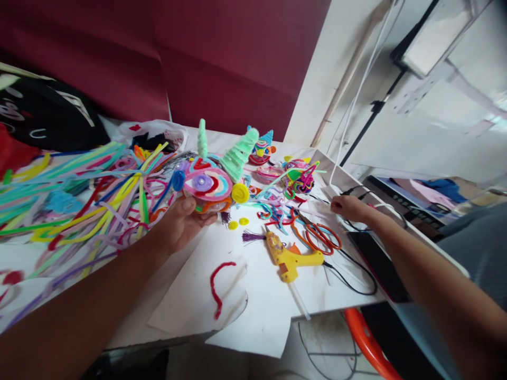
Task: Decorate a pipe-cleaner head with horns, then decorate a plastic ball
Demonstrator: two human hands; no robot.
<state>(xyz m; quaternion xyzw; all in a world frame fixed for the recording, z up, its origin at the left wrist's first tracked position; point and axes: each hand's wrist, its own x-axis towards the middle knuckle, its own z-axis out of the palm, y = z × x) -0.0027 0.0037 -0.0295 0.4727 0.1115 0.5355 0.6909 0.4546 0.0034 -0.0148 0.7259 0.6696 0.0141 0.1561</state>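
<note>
My left hand (184, 219) is wrapped round the underside of a colourful pipe-cleaner creature head (209, 184). The head has mint-green fuzzy horns, a large eye with a purple centre, and yellow and blue round discs at its sides. My right hand (348, 207) is closed at the table's right side, beside a white cable and black cords; what its fingers hold, if anything, is hidden. Between the hands lies a yellow glue gun (291, 256) with a clear glue stick in its back. Orange-handled scissors (322, 237) rest just beyond it.
Heaps of loose pipe cleaners (99, 195) cover the left side. Finished-looking pipe-cleaner heads (299, 177) stand at the back. A red pipe-cleaner piece (216, 290) lies on white paper (186, 295). A dark phone-like slab (376, 264) lies at right, near an orange stool (368, 343).
</note>
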